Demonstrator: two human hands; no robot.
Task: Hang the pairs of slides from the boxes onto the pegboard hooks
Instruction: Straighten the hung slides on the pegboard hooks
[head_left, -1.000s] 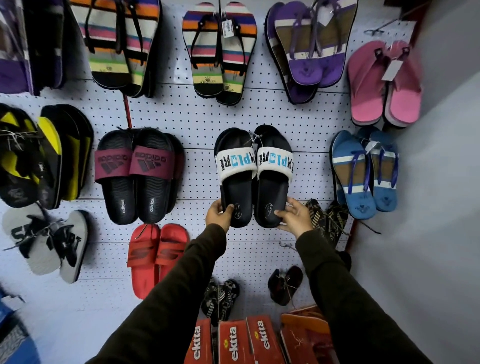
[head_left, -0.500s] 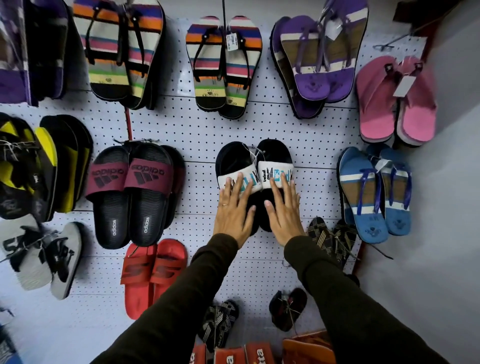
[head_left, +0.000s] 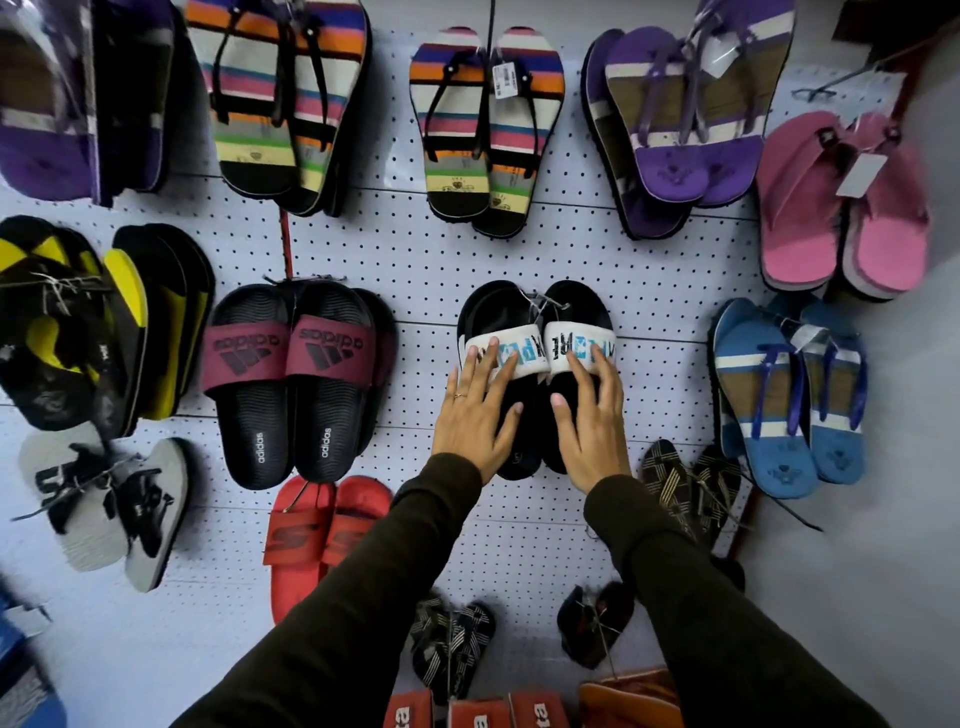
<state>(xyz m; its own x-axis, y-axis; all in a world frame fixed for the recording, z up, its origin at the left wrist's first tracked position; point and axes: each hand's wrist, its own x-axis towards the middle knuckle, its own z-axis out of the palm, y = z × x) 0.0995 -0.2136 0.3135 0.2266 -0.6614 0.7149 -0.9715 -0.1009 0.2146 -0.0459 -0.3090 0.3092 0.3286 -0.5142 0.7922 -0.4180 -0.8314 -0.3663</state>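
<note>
A pair of black slides (head_left: 535, 306) with white straps printed in blue and black hangs at the middle of the white pegboard (head_left: 415, 249). My left hand (head_left: 475, 413) lies flat on the left slide, fingers spread, fingertips on its strap. Flat on the right slide rests my right hand (head_left: 589, 421), fingers also spread up to the strap. Neither hand grips anything. The hook that carries the pair is hidden behind the slides.
Black and maroon slides (head_left: 296, 384) hang to the left, red slides (head_left: 322, 535) below them, blue flip-flops (head_left: 789, 400) to the right, striped sandals (head_left: 485, 130) above. Small dark patterned pairs (head_left: 685, 483) hang close under my right hand. Orange shoe boxes (head_left: 478, 712) stand at the bottom edge.
My hands let go of the slides' lower ends and moved up to lie flat on the pair. The view has moved closer to the board.
</note>
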